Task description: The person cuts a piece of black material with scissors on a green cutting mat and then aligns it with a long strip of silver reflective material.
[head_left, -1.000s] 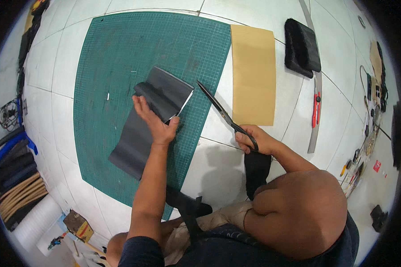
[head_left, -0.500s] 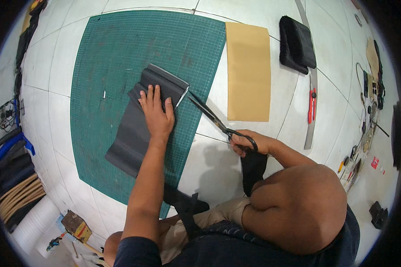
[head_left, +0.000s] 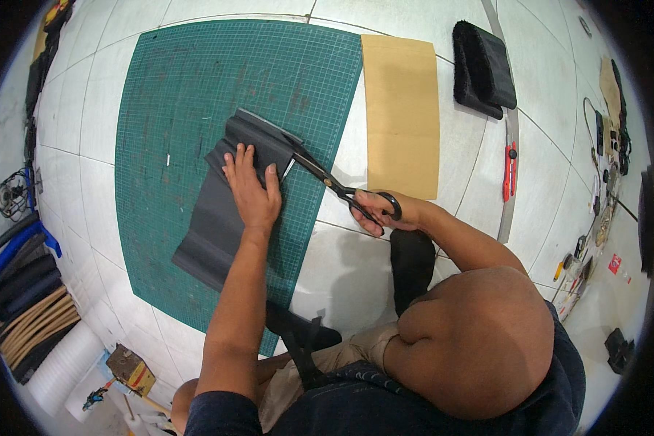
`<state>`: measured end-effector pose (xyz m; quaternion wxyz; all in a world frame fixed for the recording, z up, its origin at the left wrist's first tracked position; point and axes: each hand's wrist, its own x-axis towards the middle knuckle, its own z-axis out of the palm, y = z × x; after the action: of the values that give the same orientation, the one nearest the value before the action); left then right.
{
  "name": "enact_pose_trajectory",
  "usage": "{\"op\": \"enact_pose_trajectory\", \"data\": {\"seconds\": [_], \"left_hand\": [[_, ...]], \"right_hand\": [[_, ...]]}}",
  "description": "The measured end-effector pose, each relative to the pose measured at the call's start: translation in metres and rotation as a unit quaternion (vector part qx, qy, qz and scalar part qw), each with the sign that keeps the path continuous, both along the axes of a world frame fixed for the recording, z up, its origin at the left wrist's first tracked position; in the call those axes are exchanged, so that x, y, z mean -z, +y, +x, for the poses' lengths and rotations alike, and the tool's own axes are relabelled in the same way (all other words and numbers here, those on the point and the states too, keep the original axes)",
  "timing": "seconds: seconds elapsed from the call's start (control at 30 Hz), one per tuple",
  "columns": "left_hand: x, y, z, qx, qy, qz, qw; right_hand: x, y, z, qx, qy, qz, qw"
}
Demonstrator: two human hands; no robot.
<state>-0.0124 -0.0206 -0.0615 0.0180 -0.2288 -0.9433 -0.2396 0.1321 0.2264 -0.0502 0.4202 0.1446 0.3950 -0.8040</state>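
A dark grey sheet of material (head_left: 212, 211), folded over in layers at its far end, lies on a green cutting mat (head_left: 174, 80). My left hand (head_left: 254, 192) rests flat on the folded part, fingers stretched out. With my right hand (head_left: 382, 212) I grip the handles of a pair of large black scissors (head_left: 328, 179). The blades are parted around the right edge of the folded layers, where a pale underside shows. The lower blade is partly hidden by the material.
Right of the mat lies a tan rectangular piece (head_left: 402, 120). Farther right are a folded black furry piece (head_left: 485, 69), a long metal ruler (head_left: 507, 218) and a red utility knife (head_left: 510, 171). Rolls of material (head_left: 36, 320) are stacked at the left, and small tools line the right.
My right hand has moved left and slightly up with the scissors. Their blades, shut and beside the edge before, are now parted on the folded material. My left hand stays pressed on it.
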Motion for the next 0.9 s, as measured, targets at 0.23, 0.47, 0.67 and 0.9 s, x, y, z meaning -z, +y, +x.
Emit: {"op": "enact_pose_trajectory", "data": {"seconds": [0.23, 0.47, 0.67, 0.9], "left_hand": [[-0.002, 0.001, -0.001, -0.011, -0.020, -0.018, 1.000], [0.002, -0.001, -0.002, 0.006, 0.007, -0.026, 1.000], [0.003, -0.001, -0.002, 0.003, 0.010, -0.028, 1.000], [0.004, 0.000, -0.001, -0.005, 0.007, -0.039, 0.999]], "right_hand": [[0.003, -0.007, -0.019, 0.023, -0.029, -0.022, 0.999], [0.002, -0.011, -0.016, 0.043, -0.025, 0.024, 0.998], [-0.003, -0.006, -0.021, 0.013, 0.011, 0.076, 0.997], [-0.004, -0.022, -0.065, -0.006, -0.004, 0.051, 0.999]]}}
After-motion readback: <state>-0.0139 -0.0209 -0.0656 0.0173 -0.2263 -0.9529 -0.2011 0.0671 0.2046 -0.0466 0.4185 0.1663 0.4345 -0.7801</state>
